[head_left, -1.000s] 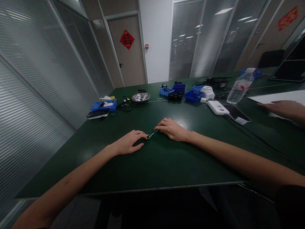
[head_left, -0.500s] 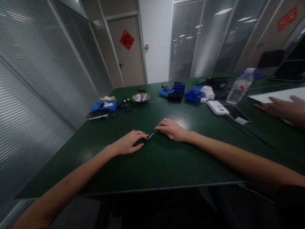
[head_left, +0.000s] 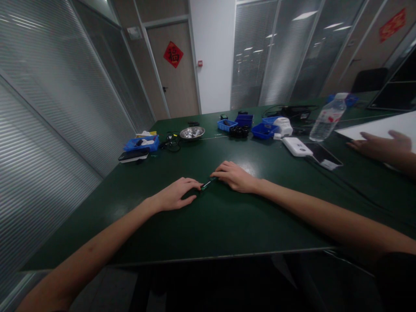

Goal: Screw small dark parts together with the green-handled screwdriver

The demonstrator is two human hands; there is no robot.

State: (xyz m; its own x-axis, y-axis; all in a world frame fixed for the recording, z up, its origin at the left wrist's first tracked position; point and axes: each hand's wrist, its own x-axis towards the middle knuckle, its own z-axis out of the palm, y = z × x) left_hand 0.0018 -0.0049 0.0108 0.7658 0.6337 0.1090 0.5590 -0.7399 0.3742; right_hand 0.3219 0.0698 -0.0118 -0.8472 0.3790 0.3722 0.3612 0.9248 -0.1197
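A small slim object (head_left: 207, 184) with a shiny metal-looking middle and dark green ends lies at a slant on the green table (head_left: 227, 225); its exact kind is too small to make out. At its left end are the fingertips of my left hand (head_left: 178, 193), palm down, with the thumb spread away from the fingers. My right hand (head_left: 235, 177) rests on the tabletop, its fingers loosely bent and the foremost fingertip touching the object's right end. The right thumb is mostly hidden.
Farther back stand a metal dish (head_left: 192, 133), blue trays (head_left: 264, 131) and a black cable (head_left: 172, 143). To the right are a white power bank (head_left: 296, 147), a phone (head_left: 323, 154) and a water bottle (head_left: 328, 117). Another person's hand (head_left: 383, 145) lies by a white sheet (head_left: 399, 123).
My hands and the small object look unmoved. At the right, the other person's hand and the white sheet have shifted slightly.
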